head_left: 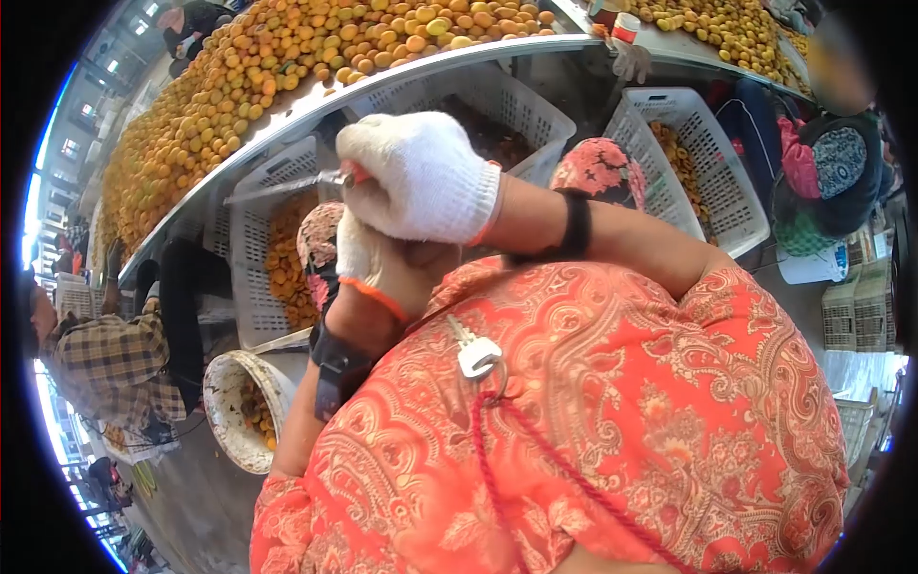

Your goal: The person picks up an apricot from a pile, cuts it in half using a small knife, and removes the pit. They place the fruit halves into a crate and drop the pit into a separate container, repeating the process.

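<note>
My right hand (421, 177), in a white knitted glove, is closed around a thin knife (287, 187) whose blade points left. A small reddish-orange bit shows between its fingers; whether it is handle or fruit is unclear. Directly beneath and touching it is my left hand (368, 258), in a white glove with an orange cuff. Its fingers are mostly hidden, so what they hold cannot be seen. Both hands are above my lap, in front of a white crate (253, 330) with cut orange fruit.
A long table edge (316, 100) borders heaped orange fruit (191, 124). More white crates (741, 191) stand beneath it. At lower left is a dirty white bucket (227, 411). Co-workers sit left (115, 359) and right (841, 163). Keys (478, 356) hang at my chest.
</note>
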`<state>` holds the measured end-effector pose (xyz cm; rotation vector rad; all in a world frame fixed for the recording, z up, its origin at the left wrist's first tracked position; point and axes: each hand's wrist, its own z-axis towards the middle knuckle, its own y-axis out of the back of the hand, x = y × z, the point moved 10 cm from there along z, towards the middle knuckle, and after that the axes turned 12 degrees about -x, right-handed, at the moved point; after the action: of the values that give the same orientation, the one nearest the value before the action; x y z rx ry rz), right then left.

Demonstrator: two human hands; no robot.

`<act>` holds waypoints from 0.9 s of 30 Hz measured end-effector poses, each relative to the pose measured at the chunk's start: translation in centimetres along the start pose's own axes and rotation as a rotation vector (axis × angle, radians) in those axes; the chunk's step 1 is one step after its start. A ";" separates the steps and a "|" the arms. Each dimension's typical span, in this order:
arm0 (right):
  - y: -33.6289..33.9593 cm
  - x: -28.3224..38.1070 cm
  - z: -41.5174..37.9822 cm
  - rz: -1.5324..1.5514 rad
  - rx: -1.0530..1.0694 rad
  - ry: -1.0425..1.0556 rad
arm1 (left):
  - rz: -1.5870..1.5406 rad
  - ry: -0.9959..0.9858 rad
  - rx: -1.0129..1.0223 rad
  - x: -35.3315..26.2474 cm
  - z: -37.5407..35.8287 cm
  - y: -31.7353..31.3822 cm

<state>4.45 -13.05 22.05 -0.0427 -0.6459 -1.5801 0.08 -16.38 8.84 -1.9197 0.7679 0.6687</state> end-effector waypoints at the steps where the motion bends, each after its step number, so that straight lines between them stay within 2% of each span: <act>1: 0.2 0.3 -0.1 0.014 0.008 0.022 | -0.115 0.121 0.087 0.8 0.1 -0.5; 2: 0.5 0.2 -0.2 0.004 0.013 0.019 | -0.228 0.243 0.171 1.8 -0.1 -1.4; 3: 0.4 0.3 -0.4 0.030 0.059 0.013 | -0.182 0.227 -0.015 1.8 -0.5 -1.6; 6: 0.5 0.0 -0.8 0.085 0.100 0.009 | -0.188 0.267 -0.057 2.9 -0.3 -1.1; 7: 0.6 0.1 -0.9 0.099 0.109 0.024 | -0.200 0.279 0.023 3.0 -0.3 -1.5; 11: 0.6 0.2 -1.1 0.121 0.144 0.075 | -0.231 0.317 0.051 3.6 -0.3 -1.7; 13: 0.6 0.1 -1.1 0.127 0.170 0.093 | -0.335 0.411 0.041 4.7 0.1 -1.5; 17: 0.1 0.1 -1.2 0.156 0.249 0.143 | -0.267 0.367 0.106 4.3 -0.3 -2.2; 21: 0.0 0.0 -1.3 0.176 0.241 0.185 | -0.243 0.327 0.060 4.3 -0.1 -1.9; 23: 0.6 1.1 -1.2 0.355 0.225 0.285 | -0.167 0.282 0.039 4.4 0.9 -1.2; 27: 0.7 0.8 -1.0 0.304 0.192 0.298 | -0.009 0.203 0.001 4.6 2.9 0.1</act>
<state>5.39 -14.17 21.76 0.2247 -0.5252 -1.1963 2.64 -14.92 4.26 -2.0096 0.8841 0.4714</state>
